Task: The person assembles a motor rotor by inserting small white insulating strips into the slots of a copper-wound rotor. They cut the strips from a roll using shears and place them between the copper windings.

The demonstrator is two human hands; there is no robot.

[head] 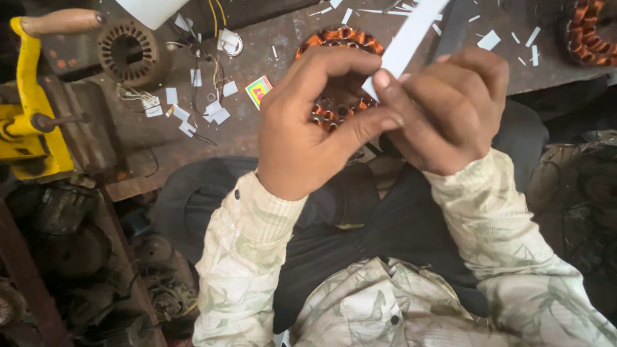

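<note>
**Over the counter, a strip pinched above a stator**

On the dark counter (257, 138) lies a copper-wound stator (334, 106), mostly hidden behind both hands. Left hand (308, 128) and right hand (450, 112) each clamp the white paper strip (408, 35), seemingly to steady it; its lower end is covered.

Soft, even daylight fills the view, brightest toward twelve o'clock, where the white paper strip (411, 32) nearly washes out. No hard shadows or glare fall on the bench (257, 138). The clutter at eight o'clock and the corner at four o'clock sink into murk. Edges bow slightly and blur; the centre stays fairly sharp.
</note>
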